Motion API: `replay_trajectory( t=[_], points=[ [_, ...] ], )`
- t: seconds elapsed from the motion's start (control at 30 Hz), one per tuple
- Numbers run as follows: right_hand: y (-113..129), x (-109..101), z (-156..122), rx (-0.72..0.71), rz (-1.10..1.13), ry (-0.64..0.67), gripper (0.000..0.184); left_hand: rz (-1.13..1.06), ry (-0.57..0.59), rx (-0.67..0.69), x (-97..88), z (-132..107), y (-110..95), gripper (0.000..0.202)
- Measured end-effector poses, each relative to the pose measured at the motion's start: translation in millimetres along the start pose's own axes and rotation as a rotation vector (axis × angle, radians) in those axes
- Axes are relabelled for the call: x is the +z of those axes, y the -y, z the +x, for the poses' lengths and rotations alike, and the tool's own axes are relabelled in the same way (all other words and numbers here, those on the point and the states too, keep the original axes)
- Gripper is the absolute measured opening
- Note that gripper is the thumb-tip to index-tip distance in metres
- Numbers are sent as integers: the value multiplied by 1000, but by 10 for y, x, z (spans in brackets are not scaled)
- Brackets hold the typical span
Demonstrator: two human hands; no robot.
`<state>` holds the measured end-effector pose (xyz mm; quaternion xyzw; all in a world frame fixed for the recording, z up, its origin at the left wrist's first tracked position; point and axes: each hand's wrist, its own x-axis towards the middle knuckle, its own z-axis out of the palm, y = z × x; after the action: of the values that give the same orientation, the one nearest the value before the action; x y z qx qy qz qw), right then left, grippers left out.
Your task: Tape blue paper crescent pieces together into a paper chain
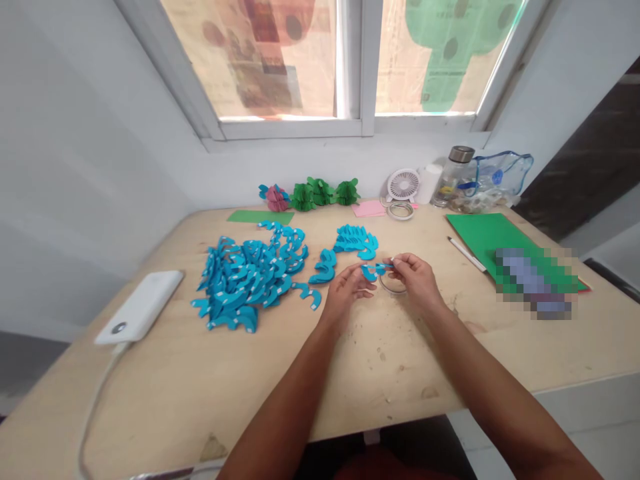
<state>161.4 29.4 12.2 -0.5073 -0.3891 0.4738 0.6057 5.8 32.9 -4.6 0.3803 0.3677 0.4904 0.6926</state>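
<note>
2 bare forearms reach in from the bottom edge and converge over the middle of the table (400, 360). From my remote seat I see the left hand (347, 288) palm-down, knuckles toward me, its fingers curled narrow with thumb and forefinger pinching the left end of a blue paper piece (376, 269). The right hand (415, 277) sits just beside it, wrist bent inward, fingertips closed on the other end of the same piece.

The piece is held just above the tabletop between the 2 hands. Its long axis runs left to right, about level, and its curve bows slightly; I cannot tell which face is up. A thin tape ring (391, 287) lies on the wood just under the right fingers.

Beyond the hands lies a small stack of blue pieces (324, 265), and farther back a fan-shaped cluster (356, 241). A large blue heap (250, 280) spreads to the left, with a white power bank (140, 307) near the left edge. Right of the hands, a pen (466, 254) lies beside a green sheet (480, 233). Against the wall stand paper flowers (320, 193) and a small fan (404, 185).
</note>
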Motion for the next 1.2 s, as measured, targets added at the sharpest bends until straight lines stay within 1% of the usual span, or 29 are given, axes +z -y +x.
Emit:
replay_trajectory(
  t=[0.13,0.3,0.37,0.47,0.57,0.7,0.83,0.93,1.0,1.1,1.17,1.2],
  points=[
    [35,31,-36,-9,-109,87,26,24,-47,-45,-5,11,1,48],
    [63,57,-55,-38,-170,152,26,76,19,-63,1,-47,-19,43],
    [78,56,-62,-55,-173,157,26,65,21,-59,0,-62,-20,42],
    [102,41,-67,-104,-161,117,26,21,1,-61,-15,-63,-15,44],
    [109,19,-56,-150,-130,25,24,-37,-18,-75,-37,-54,-16,44],
    [85,-3,-20,-136,-88,-86,23,-125,-32,-89,-54,-56,-33,41],
    [62,-12,0,-96,-65,-97,24,-118,-47,-72,-64,-48,-36,38],
    [50,-26,1,-86,-73,-98,25,-48,-96,-5,-74,-29,-67,44],
    [38,-40,3,-89,-88,-93,26,18,-166,62,-87,-28,-149,45],
    [25,-50,5,-87,-102,-92,26,104,-274,165,-155,-67,-392,38],
    [28,-41,-2,-78,-98,-88,25,136,-345,228,-275,-122,-604,32],
    [33,-33,-8,-71,-93,-86,24,215,-419,289,-365,-155,-710,30]
  ],
)
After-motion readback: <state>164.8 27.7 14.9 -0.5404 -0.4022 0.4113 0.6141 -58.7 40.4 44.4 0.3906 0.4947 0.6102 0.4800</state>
